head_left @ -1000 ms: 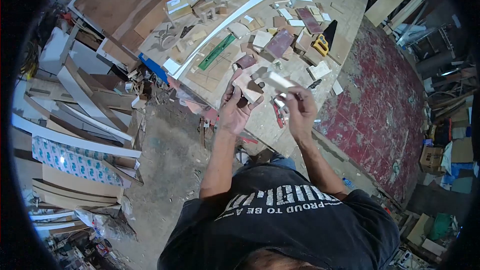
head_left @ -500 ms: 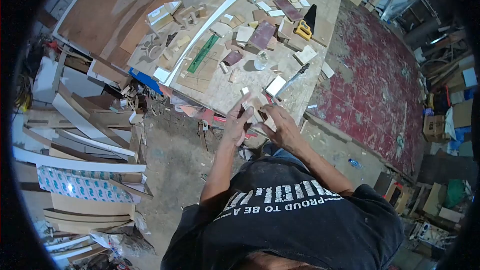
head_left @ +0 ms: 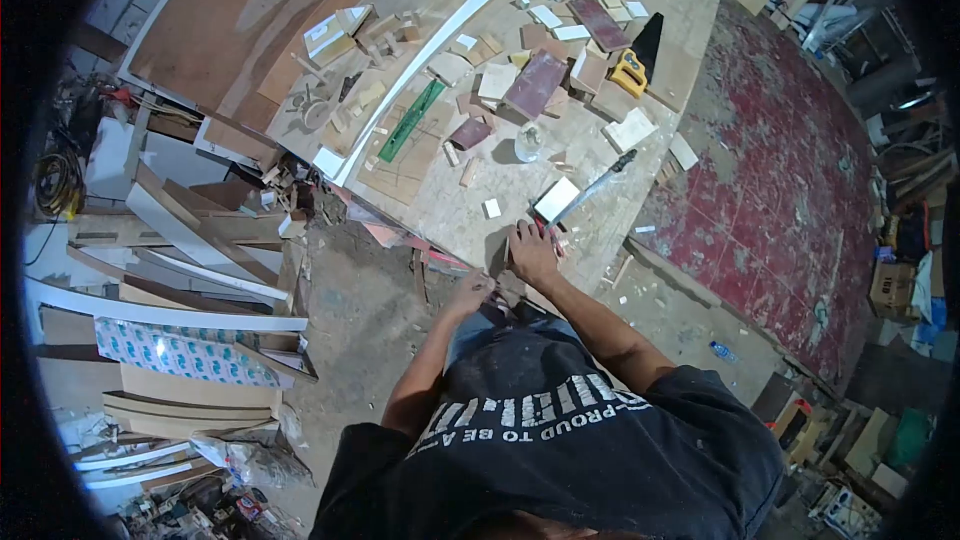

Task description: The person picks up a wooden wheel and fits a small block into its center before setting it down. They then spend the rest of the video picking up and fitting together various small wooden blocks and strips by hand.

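Note:
My left hand (head_left: 472,292) is closed beside the table's front edge, next to a small brown wooden piece (head_left: 510,285); what its fingers grip is too small to make out. My right hand (head_left: 532,254) rests over the tabletop (head_left: 460,225) with its fingers bent downward, their tips hidden. Just beyond those fingers lies a white-faced block (head_left: 556,199), beside a long dark tool (head_left: 600,180). A small white square piece (head_left: 491,208) lies to the left of the block.
Farther back on the table are a clear cup (head_left: 528,143), a green strip (head_left: 411,121), maroon pieces (head_left: 535,84), a saw with a yellow handle (head_left: 629,73) and several wood offcuts. Curved boards (head_left: 190,210) are stacked at the left. A bottle (head_left: 721,351) lies on the floor.
My hands have separated. My right hand has moved from the wooden pieces held between both hands to the tabletop by the white-faced block; my left hand has lowered. The view has shifted slightly.

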`<action>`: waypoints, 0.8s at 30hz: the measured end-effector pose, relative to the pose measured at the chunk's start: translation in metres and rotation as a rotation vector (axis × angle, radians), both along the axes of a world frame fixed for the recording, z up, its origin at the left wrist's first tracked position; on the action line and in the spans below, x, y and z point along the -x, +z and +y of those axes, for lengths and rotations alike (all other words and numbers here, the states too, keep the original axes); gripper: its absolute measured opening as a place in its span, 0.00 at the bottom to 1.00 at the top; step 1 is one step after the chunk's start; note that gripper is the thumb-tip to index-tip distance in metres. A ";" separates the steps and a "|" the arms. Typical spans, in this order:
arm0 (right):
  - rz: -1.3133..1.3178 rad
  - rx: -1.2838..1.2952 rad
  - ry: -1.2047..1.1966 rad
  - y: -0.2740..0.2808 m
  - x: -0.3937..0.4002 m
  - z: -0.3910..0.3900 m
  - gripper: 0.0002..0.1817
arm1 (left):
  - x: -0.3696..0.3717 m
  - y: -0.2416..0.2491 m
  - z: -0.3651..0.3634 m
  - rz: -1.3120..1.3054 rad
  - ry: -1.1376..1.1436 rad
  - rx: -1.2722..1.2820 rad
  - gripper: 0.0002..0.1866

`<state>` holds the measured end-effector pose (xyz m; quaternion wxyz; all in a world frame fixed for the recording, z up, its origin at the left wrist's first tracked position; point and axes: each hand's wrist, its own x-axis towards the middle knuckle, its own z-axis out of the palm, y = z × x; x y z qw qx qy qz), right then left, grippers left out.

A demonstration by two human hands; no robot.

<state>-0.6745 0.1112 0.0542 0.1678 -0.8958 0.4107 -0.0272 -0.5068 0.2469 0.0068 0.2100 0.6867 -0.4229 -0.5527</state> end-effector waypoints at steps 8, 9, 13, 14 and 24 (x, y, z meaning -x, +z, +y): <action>0.040 0.153 -0.040 -0.030 -0.013 -0.027 0.40 | -0.037 0.049 -0.065 -0.375 0.260 -0.025 0.41; 0.092 0.163 -0.011 -0.029 -0.011 -0.026 0.44 | -0.043 0.048 -0.078 -0.504 0.277 -0.044 0.44; 0.072 -0.010 -0.099 0.016 -0.014 -0.021 0.46 | -0.079 0.016 -0.136 -0.580 0.243 -0.108 0.59; 0.072 -0.007 -0.127 0.026 -0.018 -0.026 0.46 | -0.090 0.010 -0.154 -0.560 0.230 -0.131 0.66; -0.285 -0.210 -0.804 0.078 -0.060 -0.245 0.44 | -0.096 0.028 -0.204 -0.531 -0.015 -0.451 0.81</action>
